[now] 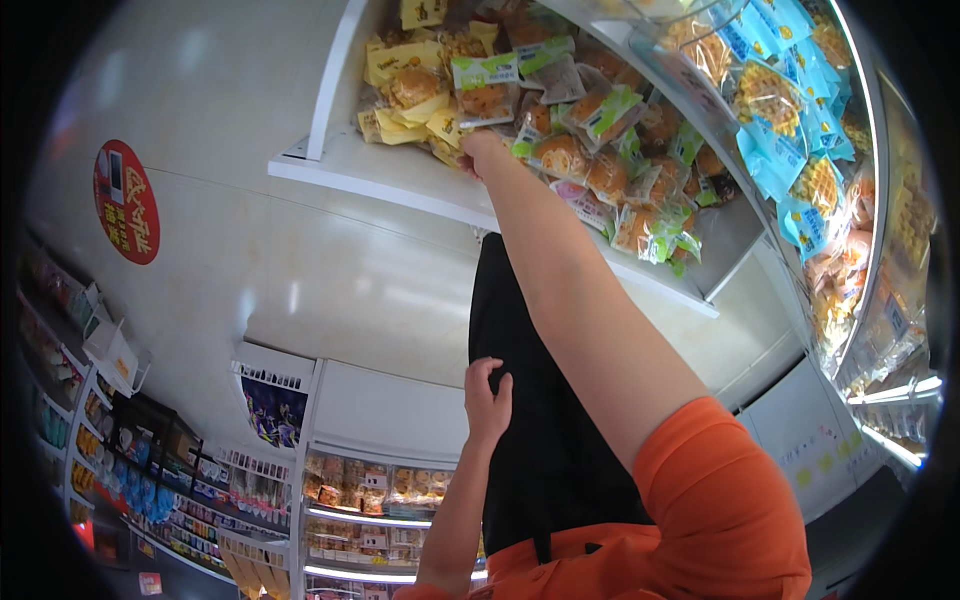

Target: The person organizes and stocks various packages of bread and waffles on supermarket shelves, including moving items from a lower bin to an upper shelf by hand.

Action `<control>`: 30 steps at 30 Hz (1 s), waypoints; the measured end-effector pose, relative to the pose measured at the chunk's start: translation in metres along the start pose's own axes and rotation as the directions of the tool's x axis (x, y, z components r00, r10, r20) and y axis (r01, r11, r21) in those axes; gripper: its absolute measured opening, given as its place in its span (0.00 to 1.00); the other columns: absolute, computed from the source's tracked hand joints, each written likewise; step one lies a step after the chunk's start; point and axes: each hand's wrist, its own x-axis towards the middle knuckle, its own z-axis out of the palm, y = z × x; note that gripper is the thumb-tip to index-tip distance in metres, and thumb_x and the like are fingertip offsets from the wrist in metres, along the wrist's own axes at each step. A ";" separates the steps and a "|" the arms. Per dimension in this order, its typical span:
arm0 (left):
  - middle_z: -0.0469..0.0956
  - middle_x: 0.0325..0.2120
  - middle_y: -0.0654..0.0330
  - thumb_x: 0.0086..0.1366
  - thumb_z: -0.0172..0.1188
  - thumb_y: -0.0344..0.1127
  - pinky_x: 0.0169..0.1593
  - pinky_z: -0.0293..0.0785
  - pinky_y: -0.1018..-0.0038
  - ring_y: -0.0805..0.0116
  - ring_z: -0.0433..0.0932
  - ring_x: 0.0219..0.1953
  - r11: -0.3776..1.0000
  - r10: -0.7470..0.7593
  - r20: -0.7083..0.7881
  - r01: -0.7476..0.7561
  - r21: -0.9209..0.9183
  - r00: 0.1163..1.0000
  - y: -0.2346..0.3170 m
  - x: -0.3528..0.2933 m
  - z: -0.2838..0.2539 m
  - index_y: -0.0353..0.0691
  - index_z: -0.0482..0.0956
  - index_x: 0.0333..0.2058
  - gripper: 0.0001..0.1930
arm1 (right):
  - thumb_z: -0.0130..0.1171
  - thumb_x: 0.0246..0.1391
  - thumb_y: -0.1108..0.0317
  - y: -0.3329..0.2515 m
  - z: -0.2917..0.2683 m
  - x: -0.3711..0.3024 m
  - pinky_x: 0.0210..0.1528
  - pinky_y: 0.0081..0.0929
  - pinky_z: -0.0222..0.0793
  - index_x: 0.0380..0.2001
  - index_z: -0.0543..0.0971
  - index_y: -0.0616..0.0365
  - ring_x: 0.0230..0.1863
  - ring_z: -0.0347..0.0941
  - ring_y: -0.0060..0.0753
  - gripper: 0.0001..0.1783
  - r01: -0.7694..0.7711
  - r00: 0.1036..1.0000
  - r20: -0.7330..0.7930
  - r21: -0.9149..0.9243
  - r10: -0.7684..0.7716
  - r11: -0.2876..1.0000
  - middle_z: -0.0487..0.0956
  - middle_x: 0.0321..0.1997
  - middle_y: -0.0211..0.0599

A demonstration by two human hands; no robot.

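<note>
"Where do we find the yellow packet (pixel 444 127)?"
"On the white shelf (pixel 385 186), at our right hand (pixel 482 155); we can't tell whether it grips."
"How should it handle?"
"Probably light, soft, slippery, crushable; we'd pinch its edge."
"Our left hand (pixel 488 405)?"
"Half-curled, apparently empty, over our black trousers (pixel 560 460)."

Right hand (pixel 480 153) at yellow packets (pixel 412 85), bagged buns (pixel 605 176) beside them, left hand (pixel 487 402) loosely curled
</note>
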 end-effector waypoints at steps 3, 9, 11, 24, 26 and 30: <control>0.71 0.43 0.52 0.58 0.57 0.29 0.52 0.66 0.64 0.52 0.69 0.49 1.000 0.007 -0.052 -0.006 0.008 0.999 -0.006 0.013 -0.004 0.37 0.71 0.41 0.12 | 0.50 0.56 0.66 0.003 0.005 -0.002 0.12 0.34 0.56 0.25 0.73 0.58 0.12 0.68 0.30 0.10 -0.011 1.000 0.026 -0.234 0.018 0.972 0.76 0.17 0.37; 0.70 0.45 0.57 0.61 0.56 0.30 0.52 0.67 0.69 0.61 0.70 0.48 0.985 -0.027 -0.068 0.015 -0.170 0.997 0.030 0.051 -0.027 0.38 0.70 0.44 0.13 | 0.50 0.51 0.71 0.002 -0.004 -0.049 0.18 0.27 0.57 0.19 0.73 0.59 0.16 0.66 0.26 0.09 0.159 0.979 0.081 0.271 -0.187 0.949 0.71 0.14 0.33; 0.68 0.48 0.58 0.62 0.56 0.31 0.53 0.67 0.69 0.66 0.69 0.48 0.935 -0.050 -0.091 0.015 -0.355 0.995 0.044 0.068 -0.037 0.38 0.68 0.50 0.17 | 0.51 0.49 0.70 0.012 -0.008 -0.107 0.19 0.25 0.58 0.19 0.73 0.60 0.17 0.65 0.24 0.08 0.361 0.921 0.057 0.258 -0.387 0.896 0.72 0.15 0.33; 0.74 0.46 0.58 0.70 0.48 0.44 0.49 0.69 0.75 0.69 0.73 0.47 0.755 0.155 -0.080 -0.170 -0.633 0.985 0.197 0.114 -0.078 0.32 0.69 0.52 0.21 | 0.65 0.47 0.66 0.050 -0.136 -0.336 0.27 0.25 0.67 0.26 0.77 0.60 0.24 0.72 0.34 0.09 0.864 0.468 0.173 -0.297 -0.866 0.408 0.76 0.24 0.36; 0.73 0.46 0.56 0.70 0.45 0.48 0.54 0.66 0.74 0.66 0.72 0.50 0.792 0.382 -0.144 -0.404 -0.458 0.913 0.228 0.095 -0.073 0.32 0.68 0.53 0.24 | 0.74 0.34 0.66 0.037 -0.172 -0.353 0.35 0.24 0.67 0.41 0.74 0.57 0.36 0.70 0.30 0.27 0.904 0.263 -0.052 -0.337 -0.963 0.265 0.73 0.39 0.35; 0.70 0.48 0.52 0.68 0.48 0.46 0.54 0.66 0.66 0.58 0.69 0.52 0.613 0.764 -0.031 -0.740 -0.276 0.644 0.291 0.062 -0.068 0.33 0.76 0.47 0.21 | 0.77 0.30 0.65 0.012 -0.237 -0.406 0.49 0.32 0.66 0.55 0.67 0.57 0.53 0.67 0.37 0.45 0.926 0.088 -0.045 -0.365 -0.995 0.098 0.67 0.57 0.43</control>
